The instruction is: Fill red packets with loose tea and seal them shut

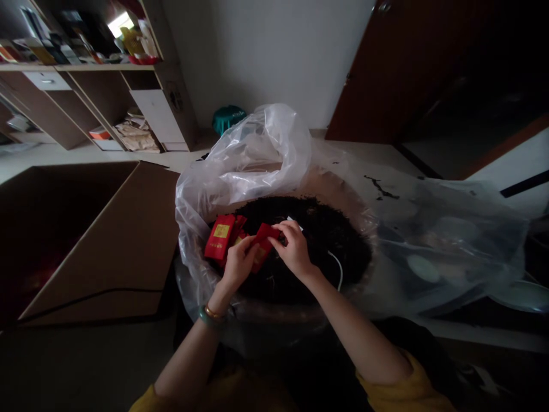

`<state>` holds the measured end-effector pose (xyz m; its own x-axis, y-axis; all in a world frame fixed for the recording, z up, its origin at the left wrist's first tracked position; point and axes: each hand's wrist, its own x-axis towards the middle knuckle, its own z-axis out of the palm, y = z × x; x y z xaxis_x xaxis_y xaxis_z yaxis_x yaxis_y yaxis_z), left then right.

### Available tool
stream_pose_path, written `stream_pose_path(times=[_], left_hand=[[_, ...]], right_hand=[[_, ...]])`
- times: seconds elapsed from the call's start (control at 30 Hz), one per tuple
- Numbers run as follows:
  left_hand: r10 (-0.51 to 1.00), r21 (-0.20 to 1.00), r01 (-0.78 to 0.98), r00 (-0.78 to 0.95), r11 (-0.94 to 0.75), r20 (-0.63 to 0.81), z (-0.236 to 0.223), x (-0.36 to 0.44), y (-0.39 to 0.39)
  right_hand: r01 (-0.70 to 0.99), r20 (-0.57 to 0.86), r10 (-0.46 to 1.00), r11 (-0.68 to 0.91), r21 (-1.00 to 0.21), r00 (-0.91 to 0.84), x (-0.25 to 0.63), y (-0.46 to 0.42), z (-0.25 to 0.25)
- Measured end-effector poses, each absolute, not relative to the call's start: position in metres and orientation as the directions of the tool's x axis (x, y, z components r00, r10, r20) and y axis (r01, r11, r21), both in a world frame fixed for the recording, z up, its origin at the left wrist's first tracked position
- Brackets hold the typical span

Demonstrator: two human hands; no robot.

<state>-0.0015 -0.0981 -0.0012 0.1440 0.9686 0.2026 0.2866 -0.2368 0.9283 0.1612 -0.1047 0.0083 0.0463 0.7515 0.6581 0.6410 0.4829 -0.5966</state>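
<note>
Both hands hold a small red packet (266,232) over a wide, bag-lined container of dark loose material (330,229) that looks like dry tea leaves. My left hand (239,262) is closed on the packet's lower left side. At its upper right end, my right hand (294,249) pinches it between thumb and fingers. Several more red packets (219,237) with yellow labels lie on the dark leaves, just left of my left hand. A small white piece (295,223) shows partly behind my right fingers. Right of that hand lies a thin white curved thing (340,268).
Clear plastic (278,131) bunches up around the container's far rim and spreads over the floor at right. An open cardboard box (150,229) stands at left, its inside dark. Shelves (107,67), a teal bundle (227,117) and a brown door (386,86) are behind.
</note>
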Motion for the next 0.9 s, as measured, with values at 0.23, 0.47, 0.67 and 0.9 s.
stream_pose_path(times=[0.23,0.47,0.67,0.9], left_hand=[[0.966,0.914,0.326,0.167,-0.242,0.196,0.001,-0.003,-0.098],[0.974,0.912,0.35,0.144,-0.213,0.173,-0.005,-0.006,-0.094],[0.936,0.744,0.636,-0.093,-0.206,0.339,0.007,-0.023,-0.086],[0.913,0.731,0.548,0.21,-0.407,0.351,0.018,-0.017,-0.088]], right_hand=[[0.555,0.535,0.839,0.401,-0.729,0.098,0.164,-0.1,0.009],[0.59,0.481,0.877,0.382,-0.711,0.012,0.169,-0.097,0.012],[0.505,0.449,0.89,0.353,-0.788,0.077,0.172,-0.095,0.012],[0.399,0.395,0.919,0.36,-0.843,0.006,0.171,-0.098,0.022]])
